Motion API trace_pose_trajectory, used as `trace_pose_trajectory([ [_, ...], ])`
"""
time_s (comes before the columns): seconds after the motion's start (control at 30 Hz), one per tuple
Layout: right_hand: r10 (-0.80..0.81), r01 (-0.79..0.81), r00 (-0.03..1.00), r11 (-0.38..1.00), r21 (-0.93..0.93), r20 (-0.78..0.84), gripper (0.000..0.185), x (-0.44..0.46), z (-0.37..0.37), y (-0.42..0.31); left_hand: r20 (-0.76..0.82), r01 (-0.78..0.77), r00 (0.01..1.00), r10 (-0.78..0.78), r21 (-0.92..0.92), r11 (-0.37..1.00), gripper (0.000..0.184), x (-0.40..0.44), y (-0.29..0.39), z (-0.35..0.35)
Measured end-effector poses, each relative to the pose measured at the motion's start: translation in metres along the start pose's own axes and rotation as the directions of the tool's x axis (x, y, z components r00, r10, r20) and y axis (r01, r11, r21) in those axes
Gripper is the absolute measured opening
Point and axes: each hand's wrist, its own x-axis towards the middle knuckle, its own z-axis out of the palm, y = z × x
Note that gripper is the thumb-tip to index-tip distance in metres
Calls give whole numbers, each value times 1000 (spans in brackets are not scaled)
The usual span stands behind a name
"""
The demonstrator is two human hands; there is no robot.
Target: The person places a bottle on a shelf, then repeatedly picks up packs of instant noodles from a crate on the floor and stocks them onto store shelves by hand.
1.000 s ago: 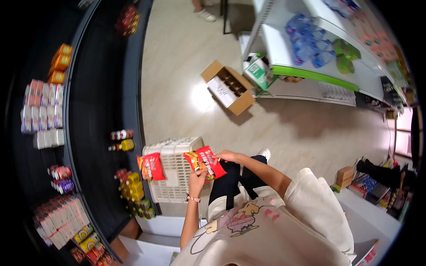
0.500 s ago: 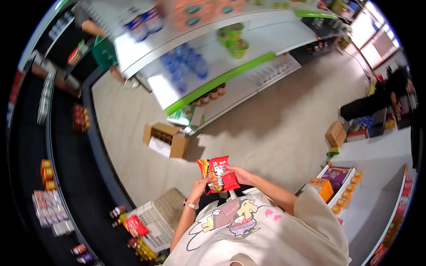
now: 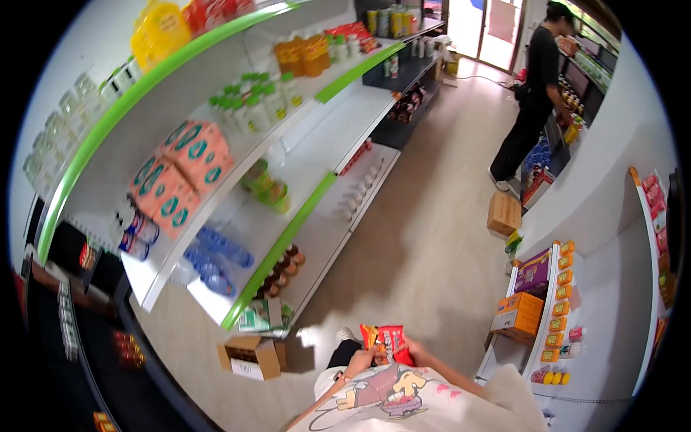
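Observation:
A shiny red packet (image 3: 389, 335) with white lettering and a picture on its front, resembling an instant noodle packet, is held in front of my shirt. My left hand (image 3: 366, 359) grips its left side, fingers closed on the edge. On the opposite side, my right hand (image 3: 417, 352) is closed on the packet's right end. Both hands sit low in the view, above the floor and near my body. Parts of the fingers are small and hard to make out.
An open cardboard box (image 3: 248, 369) stands on the floor by a white shelf unit (image 3: 302, 162) with bottles and pink packs (image 3: 180, 173). At right are a shelf with small orange boxes (image 3: 561, 291) and an orange carton (image 3: 520, 315). A person in black (image 3: 536, 86) stands farther back.
My view has swung upward and to the right, so the aisle and higher shelves show. The packet stays in both hands, lower in the picture. The person with the green basket has left view.

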Motion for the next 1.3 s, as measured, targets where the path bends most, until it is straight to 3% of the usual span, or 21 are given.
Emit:
trace_pose_trajectory([
  [0.1, -35, 26, 997, 991, 131, 65, 63, 26, -21, 10, 51, 104, 993, -106, 30, 994, 45, 16, 30, 0],
  [0.13, -44, 38, 998, 992, 119, 50, 63, 28, -24, 2, 55, 140, 989, -140, 7, 990, 43, 18, 45, 3],
  [0.2, -85, 87, 996, 989, 121, -15, 64, 24, -18, -22, 98, 194, 973, -210, 151, 969, 43, 32, 75, 1],
  [0.3, -129, 141, 987, 982, 126, -98, 66, 50, -25, -48, 183, 171, 964, -193, 130, 977, 47, 71, 103, -2],
  [0.33, -131, 144, 984, 984, 109, -117, 68, 55, -26, -62, 209, 229, 946, -249, 117, 966, 45, 85, 114, -5],
  [0.43, -176, 189, 982, 955, 230, -76, 71, 93, -33, -111, 288, 177, 943, -167, -7, 984, 40, 125, 163, -15],
  [0.47, -245, 255, 967, 943, 212, -74, 72, 104, -32, -133, 269, 140, 951, -155, 71, 988, 37, 147, 175, -23],
  [0.53, -380, 388, 922, 907, 166, -75, 74, 98, -20, -193, 319, 77, 945, -69, -14, 997, 32, 159, 235, -30],
  [0.63, -553, 553, 813, 831, -55, -183, 74, 99, 4, -282, 338, -145, 929, 150, -39, 989, 29, 206, 289, -45],
  [0.73, -608, 578, 759, 794, -188, -233, 73, 124, -1, -337, 148, -349, 930, 337, 72, 934, 28, 223, 343, -47],
  [0.77, -602, 550, 754, 798, -247, -264, 73, 127, -2, -356, 145, -299, 942, 303, -50, 953, 28, 229, 360, -46],
  [0.83, -662, 622, 677, 749, -231, -324, 75, 129, -2, -381, 10, -404, 913, 407, -116, 907, 32, 229, 384, -39],
  [0.87, -714, 716, 601, 681, -156, -359, 76, 125, 4, -386, -62, -452, 892, 448, -141, 881, 36, 226, 394, -37],
  [0.9, -753, 799, 521, 596, -82, -401, 77, 123, 10, -392, -35, -468, 882, 470, -176, 866, 45, 227, 401, -40],
  [1.0, -605, 751, 661, 518, 410, -445, 80, 129, 14, -403, -30, -496, 868, 495, -39, 868, 45, 223, 422, -40],
  [1.03, -626, 692, 703, 493, 527, -338, 77, 145, -1, -395, 13, -476, 878, 478, -74, 876, 44, 230, 421, -42],
  [1.13, -541, 489, 818, 476, 731, -195, 72, 142, -9, -394, 52, -333, 940, 338, -86, 939, 39, 228, 445, -43],
  [1.27, -540, 245, 837, 229, 942, -87, 76, 182, -47, -406, 8, -254, 966, 257, -125, 959, 30, 264, 457, -43],
  [1.3, -558, 280, 827, 295, 913, -73, 76, 187, -54, -414, -6, -267, 963, 269, -131, 955, 27, 275, 463, -42],
])
